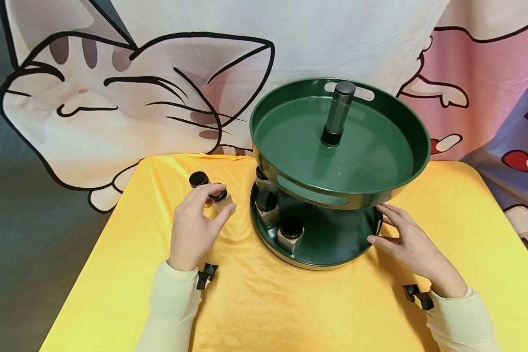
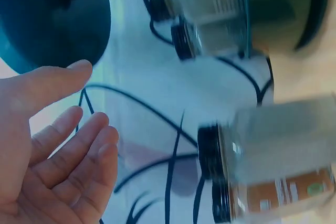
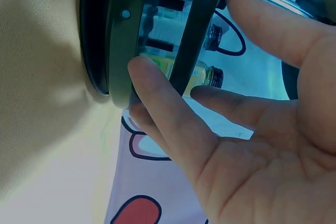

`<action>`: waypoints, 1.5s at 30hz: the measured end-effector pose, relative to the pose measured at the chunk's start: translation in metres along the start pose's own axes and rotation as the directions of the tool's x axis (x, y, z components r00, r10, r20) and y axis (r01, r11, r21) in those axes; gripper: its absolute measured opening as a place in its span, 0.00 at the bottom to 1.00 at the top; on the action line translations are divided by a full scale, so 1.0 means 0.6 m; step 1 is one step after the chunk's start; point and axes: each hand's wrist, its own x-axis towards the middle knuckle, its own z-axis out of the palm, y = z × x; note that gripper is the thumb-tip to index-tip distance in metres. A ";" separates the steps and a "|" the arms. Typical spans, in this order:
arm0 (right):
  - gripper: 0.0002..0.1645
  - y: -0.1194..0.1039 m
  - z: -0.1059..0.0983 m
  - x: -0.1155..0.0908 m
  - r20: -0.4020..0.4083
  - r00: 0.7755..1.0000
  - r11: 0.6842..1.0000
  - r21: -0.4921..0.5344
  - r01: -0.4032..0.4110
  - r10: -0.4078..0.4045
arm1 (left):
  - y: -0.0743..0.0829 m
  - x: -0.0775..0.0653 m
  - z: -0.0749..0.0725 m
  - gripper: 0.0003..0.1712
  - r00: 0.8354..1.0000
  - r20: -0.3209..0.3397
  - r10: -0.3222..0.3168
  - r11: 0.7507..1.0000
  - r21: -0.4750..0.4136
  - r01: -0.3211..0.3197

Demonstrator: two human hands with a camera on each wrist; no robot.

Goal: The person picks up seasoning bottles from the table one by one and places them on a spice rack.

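Note:
My left hand [image 1: 196, 222] is beside two black-lidded glass jars at the left of the table. Its thumb and fingers are spread about the nearer jar [image 1: 223, 201]; in the left wrist view, a gap shows between the fingers and the jars. The farther jar [image 1: 198, 179] is partly hidden. My right hand [image 1: 407, 242] is at the right rim of the lower green tray [image 1: 334, 244], fingers extended. In the right wrist view, its fingertips [image 3: 143, 69] lie at the handle cut-out. Several similar jars, one of them a front jar [image 1: 291, 235], stand along that tray's left side.
A wider green upper tray [image 1: 369, 161] with handle slots overhangs the lower one and hides its back. A dark post [image 1: 340, 112] rises from its middle. Yellow cloth [image 1: 255, 303] covers the table, and a printed cat curtain [image 1: 158, 98] hangs behind.

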 end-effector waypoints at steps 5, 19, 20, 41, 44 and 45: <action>0.40 0.001 -0.002 0.000 -0.022 1.000 1.000 -0.016 0.012 -0.013 | -0.028 0.004 -0.011 0.29 0.995 -0.075 -0.070 0.997 0.007 0.071; 0.36 0.010 -0.001 0.003 -0.088 0.991 0.992 -0.079 0.095 -0.102 | -0.096 -0.003 -0.007 0.41 0.941 -0.112 -0.319 0.946 0.017 0.323; 0.36 0.010 -0.001 0.004 -0.088 0.991 0.993 -0.071 0.094 -0.100 | -0.102 -0.004 -0.005 0.41 0.938 -0.100 -0.333 0.942 0.020 0.336; 0.44 0.016 -0.003 0.006 0.007 0.993 0.989 0.097 0.114 -0.115 | -0.172 -0.029 0.037 0.41 0.874 0.131 -0.469 0.879 -0.030 0.476; 0.46 0.015 -0.003 0.006 0.020 0.995 0.991 0.095 0.096 -0.098 | -0.173 -0.031 0.043 0.40 0.875 0.106 -0.473 0.876 -0.045 0.480; 0.47 0.016 -0.004 0.006 0.021 0.995 0.992 0.090 0.091 -0.093 | -0.174 -0.032 0.045 0.39 0.874 0.098 -0.477 0.875 -0.047 0.482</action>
